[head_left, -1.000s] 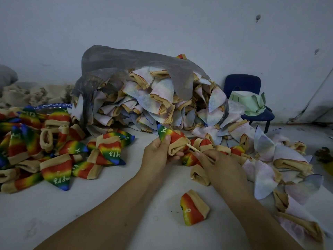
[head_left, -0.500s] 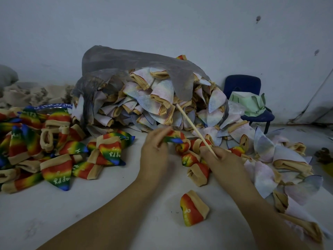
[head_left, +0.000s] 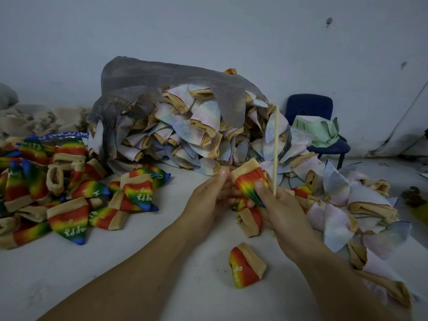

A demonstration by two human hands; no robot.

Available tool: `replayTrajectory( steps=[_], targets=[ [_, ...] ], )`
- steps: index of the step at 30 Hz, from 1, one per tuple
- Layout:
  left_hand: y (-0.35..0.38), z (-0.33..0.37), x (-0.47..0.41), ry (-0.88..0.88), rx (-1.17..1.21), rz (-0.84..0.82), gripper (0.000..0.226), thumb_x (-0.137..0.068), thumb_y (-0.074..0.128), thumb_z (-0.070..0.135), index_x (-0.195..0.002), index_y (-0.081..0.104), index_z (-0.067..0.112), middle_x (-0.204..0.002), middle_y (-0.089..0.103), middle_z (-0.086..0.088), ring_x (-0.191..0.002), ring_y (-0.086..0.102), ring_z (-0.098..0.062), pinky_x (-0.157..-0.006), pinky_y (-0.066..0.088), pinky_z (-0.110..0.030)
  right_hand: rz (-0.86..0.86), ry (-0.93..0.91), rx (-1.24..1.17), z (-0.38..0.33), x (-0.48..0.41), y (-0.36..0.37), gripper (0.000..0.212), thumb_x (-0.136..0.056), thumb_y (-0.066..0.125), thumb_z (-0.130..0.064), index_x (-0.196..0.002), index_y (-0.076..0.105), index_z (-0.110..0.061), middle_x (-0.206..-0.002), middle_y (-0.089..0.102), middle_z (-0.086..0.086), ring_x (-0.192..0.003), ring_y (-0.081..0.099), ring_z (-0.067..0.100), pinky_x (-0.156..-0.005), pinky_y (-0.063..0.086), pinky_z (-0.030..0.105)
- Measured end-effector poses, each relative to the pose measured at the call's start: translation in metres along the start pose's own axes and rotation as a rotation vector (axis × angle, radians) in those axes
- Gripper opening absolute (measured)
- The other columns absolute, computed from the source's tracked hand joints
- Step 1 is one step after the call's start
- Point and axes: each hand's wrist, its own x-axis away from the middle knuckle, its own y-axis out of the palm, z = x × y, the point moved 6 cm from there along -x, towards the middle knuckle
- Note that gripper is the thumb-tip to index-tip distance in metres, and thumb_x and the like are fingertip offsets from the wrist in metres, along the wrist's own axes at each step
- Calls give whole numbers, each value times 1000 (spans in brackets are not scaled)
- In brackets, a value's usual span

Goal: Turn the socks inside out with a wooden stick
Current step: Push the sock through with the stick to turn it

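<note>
- Head view: a rainbow-striped fabric sock, tan cuff uppermost, is held between both hands.
- Pinching its left edge is the left hand; the right hand presses a thumb on its front.
- That hand also grips a thin pale wooden stick, near-upright just right of the sock, outside it.

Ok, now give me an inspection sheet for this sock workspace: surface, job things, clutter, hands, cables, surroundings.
Surface: white surface, scuffed, largely covered by socks.
Job's things: rainbow sock held up in both hands; wooden stick upright beside it; rainbow pile at left; pale sock pile spilling from a grey bag; loose sock lying nearest.
Clutter: dark object at the right edge, too blurred to identify.
Hands: left hand grips the sock; right hand holds the stick, thumb on the sock.
Cables: one thin cable down the right wall.
Surroundings: blue chair carrying a green item; white wall.
</note>
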Motion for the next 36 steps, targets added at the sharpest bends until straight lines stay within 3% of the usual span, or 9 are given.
replayTrajectory(
  steps=[2, 7, 11, 14, 19, 23, 28, 32, 36],
  targets=[
    [1, -2, 0, -28, 67, -30, 54, -83, 61, 52, -114, 69, 9, -100, 70, -16, -91, 64, -29, -77, 49, -29, 3, -18, 43, -1, 2, 1, 33, -89, 53, -53, -97, 68, -24, -86, 73, 0, -90, 68, 17, -88, 53, 44],
    [-2, -4, -1, -101, 259, -33, 30, -81, 68, 30, -104, 67, 10, -65, 54, -5, -59, 47, -13, -57, 39, -22, -1, -64, 26, -2, 3, 1, 32, -87, 55, -53, -89, 68, -23, -76, 71, -3, -75, 67, 10, -75, 52, 32],
    [-3, -4, -2, -147, 512, -24, 23, -79, 68, 16, -100, 67, 7, -70, 62, -6, -61, 59, -11, -54, 49, -19, -26, -5, -183, -4, 2, 1, 22, -93, 54, -38, -92, 64, -19, -50, 56, -12, -42, 49, 0, -41, 37, 11],
    [-4, -5, -3, -173, 637, -32, 16, -77, 68, 8, -92, 65, 4, -80, 70, -11, -71, 72, -15, -59, 57, -20, -40, 39, -380, -3, -1, -1, 15, -96, 52, -28, -90, 57, -15, -53, 49, -7, -34, 29, 2, -33, 23, 14],
    [7, -8, -1, -163, 445, -160, 28, -82, 64, 23, -104, 56, 7, -95, 75, -7, -86, 75, -19, -67, 58, -22, 15, 30, -353, -3, -4, -8, 11, -97, 51, -26, -91, 58, -19, -53, 50, -10, -38, 41, 2, -37, 33, 14],
    [10, -8, 2, -168, 223, -145, 48, -74, 64, 57, -104, 73, 21, -92, 76, -6, -76, 72, -13, -63, 56, -19, 67, -119, 33, -7, -4, -10, 10, -95, 52, -35, -94, 62, -33, -74, 63, -14, -70, 59, -5, -66, 45, 20],
    [10, -9, 2, -156, 214, -100, 37, -76, 70, 29, -108, 68, 11, -83, 75, -5, -69, 70, -11, -62, 54, -17, 95, -137, 14, -10, 0, -9, 7, -92, 57, -38, -91, 63, -34, -80, 66, -16, -73, 60, -12, -57, 43, 5],
    [12, -8, 3, -136, 309, -114, 38, -77, 71, 14, -114, 66, 10, -103, 75, -11, -91, 74, -21, -73, 57, -21, 72, -121, 78, -6, 0, -4, 17, -87, 57, -50, -92, 63, -35, -82, 69, -12, -80, 64, -1, -67, 45, 16],
    [16, -8, 4, -103, 235, -153, 30, -86, 68, 3, -115, 64, 12, -100, 76, -8, -90, 73, -17, -76, 57, -22, 71, -121, 94, -3, -1, -3, 11, -93, 54, -41, -93, 63, -35, -81, 68, -15, -82, 63, -1, -67, 42, 16]
  ],
)
